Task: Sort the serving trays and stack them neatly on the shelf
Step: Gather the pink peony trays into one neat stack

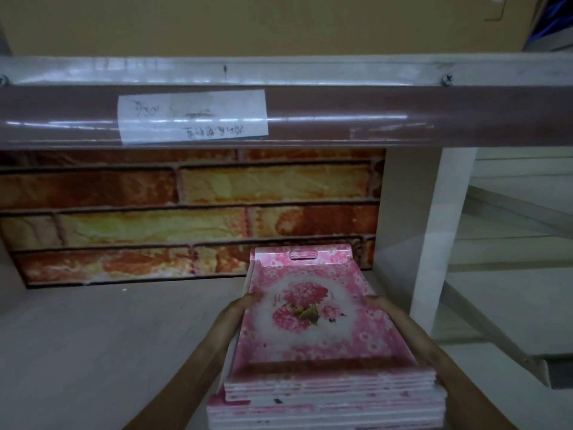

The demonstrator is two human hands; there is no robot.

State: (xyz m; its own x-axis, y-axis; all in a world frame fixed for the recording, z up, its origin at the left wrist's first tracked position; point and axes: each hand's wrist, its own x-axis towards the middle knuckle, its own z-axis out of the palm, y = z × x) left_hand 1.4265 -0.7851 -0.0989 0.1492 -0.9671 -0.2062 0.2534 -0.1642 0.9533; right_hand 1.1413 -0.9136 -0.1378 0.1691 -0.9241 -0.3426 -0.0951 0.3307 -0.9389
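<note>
A stack of several pink floral serving trays [310,311] lies on the pale shelf board [93,336], its far handle end near the back wall. The top tray shows a rose bouquet in a white oval. My left hand [245,302] grips the stack's left edge, fingers curled over the rim. My right hand [376,302] grips the right edge the same way. Both forearms run along the sides of the stack. A wider bundle of pink trays [325,411] sits beneath, at the near edge.
A brown shelf rail [341,116] with a white handwritten label [192,116] crosses overhead. Brick-pattern panel [186,212] lines the shelf's back. A white upright post [440,228] stands just right of the trays, with more shelving beyond it.
</note>
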